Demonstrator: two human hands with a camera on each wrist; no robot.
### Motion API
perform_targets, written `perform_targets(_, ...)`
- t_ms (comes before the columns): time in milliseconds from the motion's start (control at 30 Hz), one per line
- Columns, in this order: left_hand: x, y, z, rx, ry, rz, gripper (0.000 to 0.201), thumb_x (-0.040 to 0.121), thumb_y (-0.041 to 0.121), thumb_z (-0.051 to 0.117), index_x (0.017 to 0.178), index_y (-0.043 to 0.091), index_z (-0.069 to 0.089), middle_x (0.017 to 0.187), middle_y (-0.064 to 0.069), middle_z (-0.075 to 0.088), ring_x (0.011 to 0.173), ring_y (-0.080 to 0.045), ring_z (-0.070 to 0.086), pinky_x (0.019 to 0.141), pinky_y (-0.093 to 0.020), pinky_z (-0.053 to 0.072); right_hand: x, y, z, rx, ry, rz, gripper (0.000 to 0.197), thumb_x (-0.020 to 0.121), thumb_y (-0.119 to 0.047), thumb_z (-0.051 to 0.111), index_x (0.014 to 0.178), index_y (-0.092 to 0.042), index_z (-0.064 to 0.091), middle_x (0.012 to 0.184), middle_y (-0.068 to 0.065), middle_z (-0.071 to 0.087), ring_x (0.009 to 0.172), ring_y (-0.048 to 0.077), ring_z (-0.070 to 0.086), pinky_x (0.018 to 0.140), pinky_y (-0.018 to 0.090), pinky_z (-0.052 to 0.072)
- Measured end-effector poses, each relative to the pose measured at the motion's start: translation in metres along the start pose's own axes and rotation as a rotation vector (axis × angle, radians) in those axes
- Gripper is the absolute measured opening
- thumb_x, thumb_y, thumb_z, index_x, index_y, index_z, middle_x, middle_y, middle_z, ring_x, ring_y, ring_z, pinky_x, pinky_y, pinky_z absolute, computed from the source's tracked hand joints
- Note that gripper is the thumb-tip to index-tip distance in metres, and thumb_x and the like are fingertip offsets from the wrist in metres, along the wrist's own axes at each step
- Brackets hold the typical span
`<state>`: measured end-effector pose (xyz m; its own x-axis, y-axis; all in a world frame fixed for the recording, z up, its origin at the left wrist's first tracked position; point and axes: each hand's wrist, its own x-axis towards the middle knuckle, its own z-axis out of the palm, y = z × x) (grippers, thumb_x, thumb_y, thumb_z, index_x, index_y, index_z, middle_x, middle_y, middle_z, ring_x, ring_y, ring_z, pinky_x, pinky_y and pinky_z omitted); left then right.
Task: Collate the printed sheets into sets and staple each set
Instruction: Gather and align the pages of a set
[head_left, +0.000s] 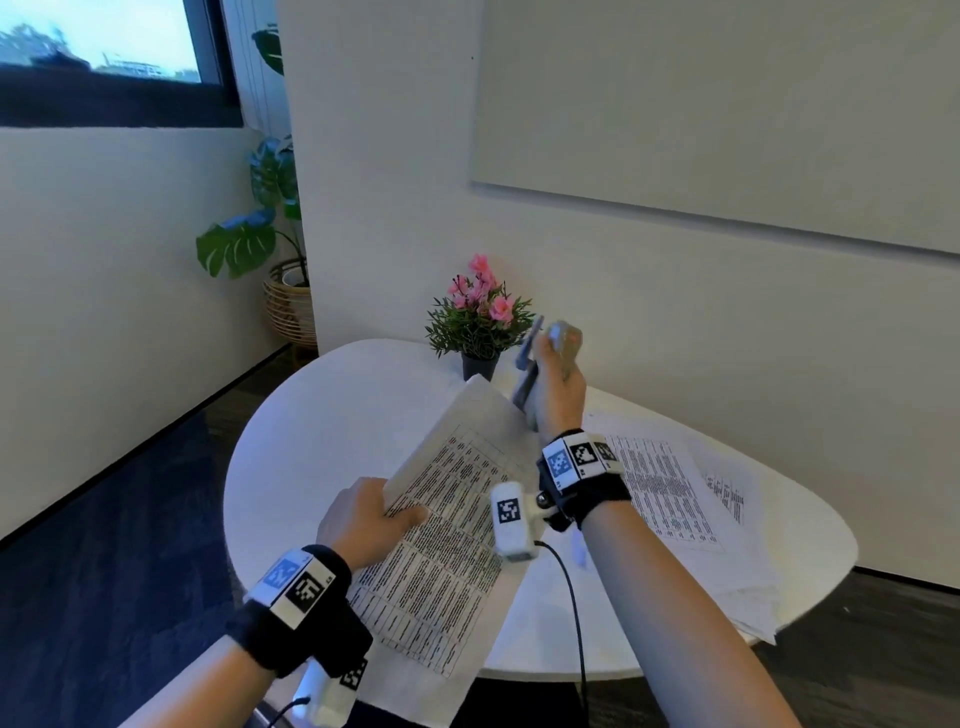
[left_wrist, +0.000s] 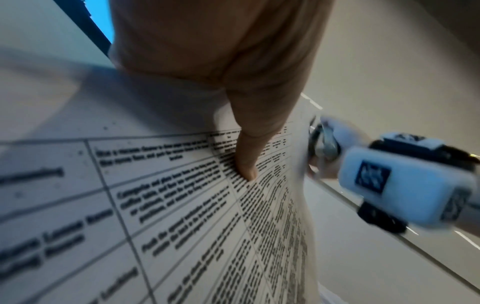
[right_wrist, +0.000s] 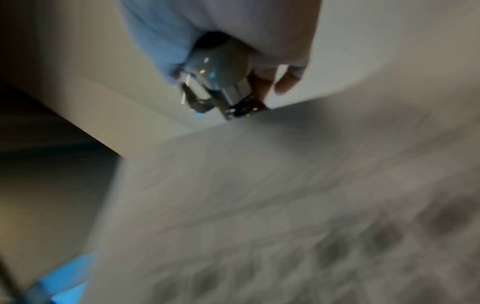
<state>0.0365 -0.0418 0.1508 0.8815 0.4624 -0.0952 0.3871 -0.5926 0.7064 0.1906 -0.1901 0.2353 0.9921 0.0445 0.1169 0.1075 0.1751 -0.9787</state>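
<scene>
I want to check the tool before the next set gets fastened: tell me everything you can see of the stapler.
The stapler is grey with shiny metal parts, its surface glossy like plastic. The right hand grips it in the air, tilted steeply, beside the far corner of the printed sheets. Blur hides whether it touches the paper.

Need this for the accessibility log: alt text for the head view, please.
Over a white table, the left hand holds a set of printed sheets by its edge while the right hand grips a grey stapler at the set's far corner. More sheets lie to the right; a potted pink flower stands behind.
</scene>
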Motion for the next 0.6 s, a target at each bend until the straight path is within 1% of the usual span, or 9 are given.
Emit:
perform_targets(67,0.000,-0.010,-0.007,-0.006,-0.008,-0.015,0.024,0.089,0.031,0.066,0.078,0.012,0.055,0.062,-0.002,0.053,0.048,-0.015,0.047,0.045,-0.022,0.038,0.014,0.022,-0.019,-0.212,0.143,0.101,0.037,0.089,-0.032,0.060,0.113,-0.008,0.046,0.093,0.009,0.060,0.080,0.025,0.059,0.067,0.028,0.042)
perform_targets(133,0.000,-0.019,-0.014,-0.019,0.001,-0.030,0.019,0.093,0.023,0.060,0.078,0.014,0.052,0.065,-0.001,0.052,0.050,-0.013,0.045,0.045,-0.019,0.037,0.024,0.055,-0.044,-0.419,0.210,0.307,0.050,0.089,-0.027,0.056,0.125,-0.005,0.030,0.096,0.016,0.055,0.073,0.027,0.055,0.062,0.032,0.041)
perform_targets(167,0.000,-0.024,-0.017,-0.033,0.011,-0.039,0.017,0.093,0.022,0.060,0.080,0.014,0.053,0.066,-0.001,0.053,0.051,-0.013,0.047,0.046,-0.019,0.038,0.027,0.074,-0.056,-0.517,0.195,0.385,0.054,0.090,-0.027,0.056,0.130,-0.004,0.027,0.098,0.018,0.054,0.069,0.025,0.052,0.060,0.031,0.041)
perform_targets(233,0.000,-0.028,-0.022,-0.077,0.035,-0.057,0.012,0.092,0.021,0.061,0.083,0.016,0.055,0.071,-0.001,0.057,0.055,-0.013,0.051,0.048,-0.020,0.040,0.027,0.111,-0.074,-0.774,0.085,0.463,0.053,0.092,-0.028,0.055,0.132,0.001,0.034,0.098,0.017,0.049,0.068,0.021,0.047,0.065,0.028,0.039)
perform_targets(333,0.001,-0.025,-0.027,-0.140,0.070,-0.055,0.010,0.089,0.023,0.065,0.091,0.016,0.059,0.075,0.000,0.060,0.062,-0.013,0.056,0.049,-0.020,0.041,0.012,0.158,-0.088,-1.120,-0.127,0.380,0.049,0.095,-0.046,0.046,0.105,0.001,0.055,0.089,0.014,0.058,0.068,0.021,0.051,0.060,0.025,0.041)
perform_targets(367,0.001,-0.023,-0.029,-0.156,0.077,-0.050,0.012,0.089,0.025,0.066,0.093,0.015,0.060,0.074,0.002,0.060,0.062,-0.012,0.056,0.049,-0.019,0.040,0.007,0.168,-0.092,-1.196,-0.175,0.345,0.049,0.094,-0.050,0.044,0.095,-0.002,0.055,0.082,0.011,0.058,0.064,0.020,0.051,0.059,0.027,0.045)
perform_targets(433,0.004,-0.017,-0.033,-0.205,0.072,-0.043,0.020,0.088,0.027,0.067,0.102,0.013,0.064,0.078,0.002,0.062,0.066,-0.012,0.060,0.051,-0.020,0.042,0.000,0.169,-0.092,-1.279,-0.202,0.335,0.046,0.093,-0.052,0.043,0.088,-0.008,0.052,0.072,0.005,0.051,0.065,0.020,0.051,0.069,0.032,0.051)
perform_targets(533,0.012,-0.015,-0.041,-0.278,0.075,-0.041,0.031,0.088,0.028,0.067,0.112,0.010,0.065,0.089,-0.003,0.068,0.078,-0.018,0.066,0.062,-0.029,0.053,-0.003,0.146,-0.081,-1.317,-0.155,0.265,0.051,0.092,-0.057,0.037,0.091,-0.012,0.059,0.093,0.010,0.059,0.092,0.025,0.057,0.086,0.034,0.044)
perform_targets(600,0.017,-0.014,-0.046,-0.349,0.101,-0.055,0.028,0.087,0.028,0.067,0.109,0.011,0.064,0.092,-0.007,0.070,0.083,-0.022,0.068,0.072,-0.038,0.057,-0.010,0.127,-0.067,-1.003,-0.121,0.178,0.067,0.089,-0.067,0.035,0.104,-0.010,0.066,0.108,0.012,0.064,0.102,0.027,0.058,0.085,0.033,0.040)
